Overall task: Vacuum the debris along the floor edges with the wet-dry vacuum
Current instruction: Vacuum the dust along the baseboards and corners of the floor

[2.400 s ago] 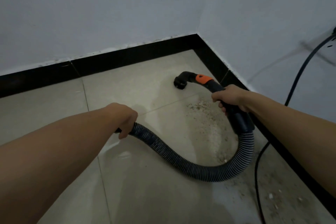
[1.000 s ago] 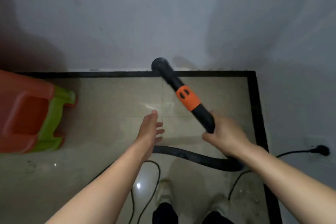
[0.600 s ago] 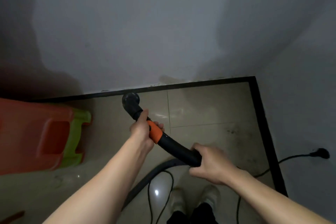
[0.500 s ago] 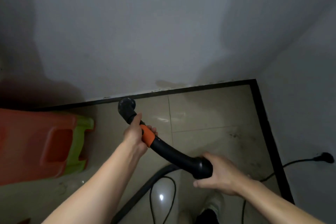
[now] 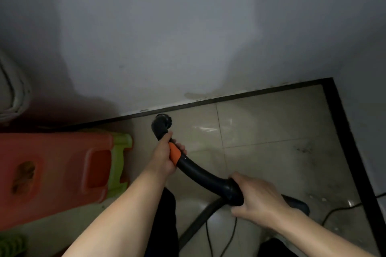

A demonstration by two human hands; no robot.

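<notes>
The black vacuum wand (image 5: 198,173) curves from lower right up to a round brush nozzle (image 5: 161,124) that sits close to the black skirting (image 5: 250,95) of the far wall. My left hand (image 5: 165,157) grips the wand at its orange collar (image 5: 174,153), just behind the nozzle. Lower down, my right hand (image 5: 255,198) grips the thick black cuff of the wand. The hose (image 5: 200,217) drops away beneath the right hand. Dark specks of debris (image 5: 302,149) lie on the beige tiles toward the right corner.
An orange and green plastic stool (image 5: 58,169) stands at the left, near the wall. A thin black power cord (image 5: 334,210) runs over the floor at lower right, another (image 5: 208,236) loops below the hose. Black skirting (image 5: 351,152) lines the right wall. My dark trouser legs show at the bottom.
My left hand let go of the hose, hovered open, then took hold of the wand at its orange collar. The nozzle swung left from the right corner to the far wall's skirting.
</notes>
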